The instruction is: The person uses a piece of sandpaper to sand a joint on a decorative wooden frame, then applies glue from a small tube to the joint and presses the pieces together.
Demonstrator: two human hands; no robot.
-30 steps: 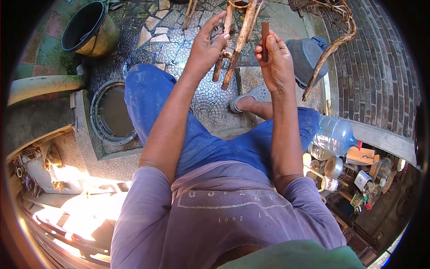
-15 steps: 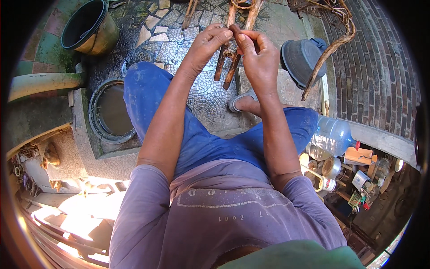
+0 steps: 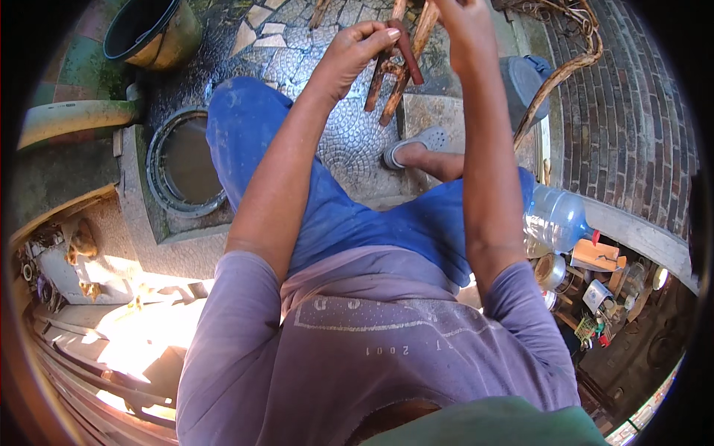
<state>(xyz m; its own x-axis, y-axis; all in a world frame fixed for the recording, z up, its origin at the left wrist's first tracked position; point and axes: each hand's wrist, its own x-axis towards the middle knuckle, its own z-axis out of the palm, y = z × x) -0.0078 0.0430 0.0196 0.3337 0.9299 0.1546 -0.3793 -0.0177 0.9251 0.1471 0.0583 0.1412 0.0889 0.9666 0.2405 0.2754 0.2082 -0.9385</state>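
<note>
My left hand (image 3: 348, 63) is closed, with its thumb and fingers pinching a reddish-brown strip (image 3: 410, 59) whose free end hangs down. Behind the strip, a brown wooden frame of rough sticks (image 3: 390, 99) stands on the paving, its two lower ends pointing toward me. My right hand (image 3: 467, 21) is up at the top edge of the picture, to the right of those sticks. Its fingers look bent together, but the picture's edge cuts them off, and whatever they hold cannot be made out.
A large bucket (image 3: 167, 41) stands far left, above a round basin of murky water (image 3: 190, 167). A grey tub (image 3: 524, 89) and a twisted branch (image 3: 559, 70) are at the right, by a brick surface (image 3: 632, 111). A clear water jug (image 3: 556, 217) lies beside my right knee.
My hands were together on the strip; now they are apart. The right hand has moved up and right, while the left keeps the strip, which now hangs down.
</note>
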